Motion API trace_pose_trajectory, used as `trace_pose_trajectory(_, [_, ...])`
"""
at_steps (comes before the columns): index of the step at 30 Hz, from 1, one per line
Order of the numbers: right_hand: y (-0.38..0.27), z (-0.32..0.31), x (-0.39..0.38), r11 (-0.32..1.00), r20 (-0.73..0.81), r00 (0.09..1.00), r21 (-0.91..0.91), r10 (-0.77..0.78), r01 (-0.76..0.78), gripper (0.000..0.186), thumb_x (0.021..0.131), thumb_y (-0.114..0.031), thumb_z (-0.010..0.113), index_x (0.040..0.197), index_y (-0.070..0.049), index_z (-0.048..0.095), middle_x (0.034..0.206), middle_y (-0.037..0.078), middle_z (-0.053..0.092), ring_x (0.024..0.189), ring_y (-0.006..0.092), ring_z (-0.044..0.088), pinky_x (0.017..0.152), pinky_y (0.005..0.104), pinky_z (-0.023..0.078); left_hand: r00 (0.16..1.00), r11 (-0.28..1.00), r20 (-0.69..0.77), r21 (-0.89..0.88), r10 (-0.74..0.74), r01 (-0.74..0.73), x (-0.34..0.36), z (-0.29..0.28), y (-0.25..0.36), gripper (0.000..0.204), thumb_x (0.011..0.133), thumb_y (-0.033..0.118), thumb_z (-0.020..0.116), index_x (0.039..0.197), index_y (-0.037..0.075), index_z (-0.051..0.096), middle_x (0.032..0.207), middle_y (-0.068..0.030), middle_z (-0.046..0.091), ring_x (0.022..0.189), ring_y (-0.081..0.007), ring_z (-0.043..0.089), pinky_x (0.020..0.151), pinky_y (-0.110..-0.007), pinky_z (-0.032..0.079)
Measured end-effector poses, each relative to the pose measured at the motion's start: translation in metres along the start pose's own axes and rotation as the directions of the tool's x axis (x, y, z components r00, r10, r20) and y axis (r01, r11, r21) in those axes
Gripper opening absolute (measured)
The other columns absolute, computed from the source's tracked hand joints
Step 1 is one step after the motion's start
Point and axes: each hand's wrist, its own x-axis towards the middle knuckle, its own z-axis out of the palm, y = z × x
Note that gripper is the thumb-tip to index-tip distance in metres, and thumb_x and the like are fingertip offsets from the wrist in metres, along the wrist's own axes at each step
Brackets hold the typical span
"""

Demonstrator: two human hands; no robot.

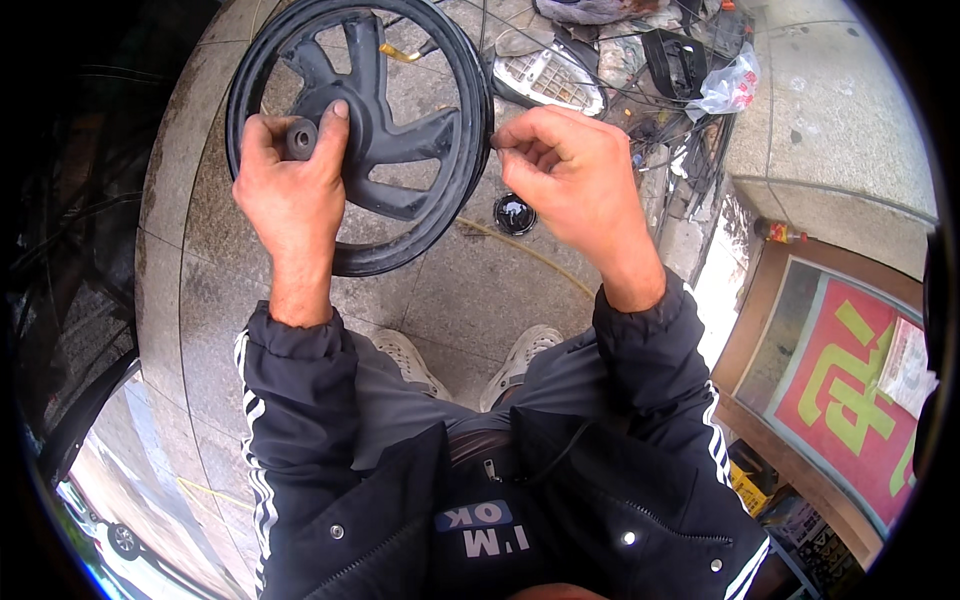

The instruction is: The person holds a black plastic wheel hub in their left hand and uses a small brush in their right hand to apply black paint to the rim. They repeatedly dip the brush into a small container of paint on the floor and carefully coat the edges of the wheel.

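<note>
A black spoked wheel rim (400, 200) fills the upper middle of the head view. My left hand (288, 195) grips it at the hub, fingers and thumb around a dark cylindrical piece (301, 138) with a center hole. My right hand (570, 185) is beside the rim's right edge, thumb and index finger pinched together; whatever is between them is too small to make out, and I cannot tell whether they touch the rim. Below that hand, a small round black container (515, 214) sits on the paving. A yellow-handled tool (398, 52) shows behind the wheel, partly hidden.
A thin yellow hose (560, 269) crosses the paving. At upper right lie a pale grille-like part (550, 75), cables, debris and a plastic bag (725, 88). Right of me are a bottle (780, 231) and a framed red board (835, 370). A vehicle's wheel (124, 540) shows at lower left.
</note>
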Motion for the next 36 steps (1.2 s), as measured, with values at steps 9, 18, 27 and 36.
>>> trace_pose_trajectory(9, [-0.002, 0.006, -0.007, 0.998, 0.039, 0.998, -0.040, -0.047, 0.048, 0.011, 0.079, 0.002, 0.071, 0.090, 0.002, 0.071, 0.079, 0.006, 0.067, 0.062, 0.0090, 0.063, 0.059, 0.0244, 0.051, 1.000, 1.000, -0.009, -0.011, -0.013, 0.013, 0.002, 0.002, -0.001, 0.043, 0.081, 0.035, 0.089, 0.084, 0.001, 0.063, 0.071, -0.0036, 0.067, 0.065, -0.0096, 0.060, 0.064, -0.027, 0.051])
trace_pose_trajectory(18, [-0.005, 0.020, -0.021, 0.995, 0.106, 0.990, -0.020, -0.095, 0.097, 0.012, 0.079, 0.001, 0.071, 0.091, 0.000, 0.071, 0.079, 0.007, 0.067, 0.065, 0.0149, 0.068, 0.060, 0.0271, 0.054, 0.997, 0.997, -0.070, -0.079, 0.014, -0.019, 0.011, 0.005, -0.016, 0.045, 0.083, 0.034, 0.089, 0.084, -0.002, 0.063, 0.069, 0.0000, 0.060, 0.063, -0.0064, 0.050, 0.058, -0.024, 0.042])
trace_pose_trajectory(27, [-0.013, 0.025, -0.030, 0.967, 0.294, 0.955, 0.229, 0.044, -0.115, 0.012, 0.082, 0.001, 0.073, 0.093, 0.000, 0.071, 0.082, 0.006, 0.070, 0.068, 0.0112, 0.068, 0.062, 0.0255, 0.054, 0.995, 0.995, -0.063, -0.074, -0.072, 0.067, 0.016, 0.001, -0.020, 0.046, 0.081, 0.036, 0.090, 0.085, -0.002, 0.064, 0.070, -0.0018, 0.061, 0.063, -0.0075, 0.052, 0.059, -0.024, 0.045])
trace_pose_trajectory(36, [0.002, 0.026, -0.015, 0.830, 0.136, 0.944, 0.452, 0.299, -0.328, 0.008, 0.084, -0.002, 0.072, 0.091, 0.002, 0.069, 0.079, 0.003, 0.071, 0.072, 0.0055, 0.065, 0.064, 0.0240, 0.053, 0.995, 0.994, -0.069, -0.087, -0.070, 0.064, 0.015, 0.002, -0.017, 0.045, 0.083, 0.036, 0.089, 0.084, -0.002, 0.064, 0.070, 0.0007, 0.060, 0.062, -0.0047, 0.050, 0.056, -0.021, 0.041])
